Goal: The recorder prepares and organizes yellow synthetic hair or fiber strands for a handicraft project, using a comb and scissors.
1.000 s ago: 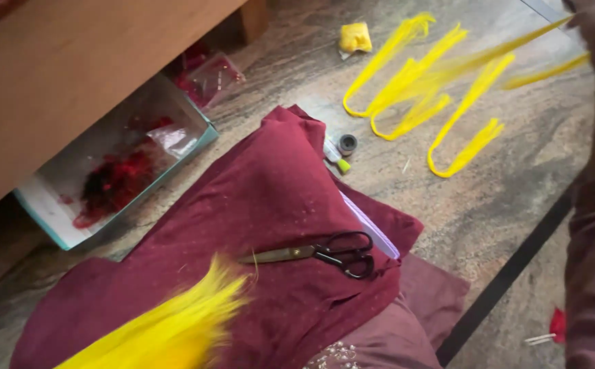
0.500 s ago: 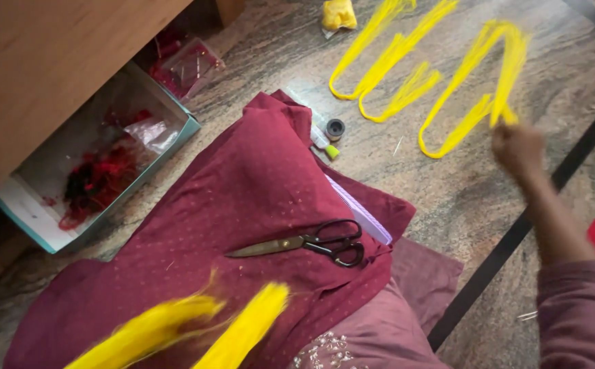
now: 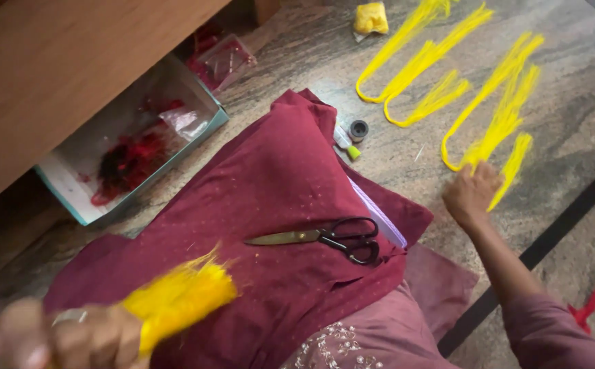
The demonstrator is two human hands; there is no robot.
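So we were sitting on the stone floor [image 3: 571, 137] with a maroon cushion [image 3: 270, 205] across the lap, and honestly that cushion was the biggest thing in view, with the wooden furniture edge [image 3: 58, 75] off to the upper left. Under that edge sat an open teal-rimmed box [image 3: 79, 198] with red fluff in it, and a clear packet [image 3: 222, 63] just past it.

On the floor to the upper right lay the yellow thread hanks [image 3: 489, 96], laid out in loops side by side, well apart from the cushion. Our right hand [image 3: 472, 195] was down on the near end of the closest loop, fingers curled over it; we couldn't tell whether they actually pinched the strands or just pressed them flat. Our left hand [image 3: 51, 338] was closed round a yellow thread bundle [image 3: 178, 297] at the cushion's lower edge, blurred.

Our take: laying a hank neatly goes better if you pin the bend with the fingertips and keep the strands parallel, not crossing the neighbour.

Black-handled scissors [image 3: 325, 239] rested shut on the cushion. A small glue tube [image 3: 345, 143] and a dark spool [image 3: 359, 130] sat beside it.
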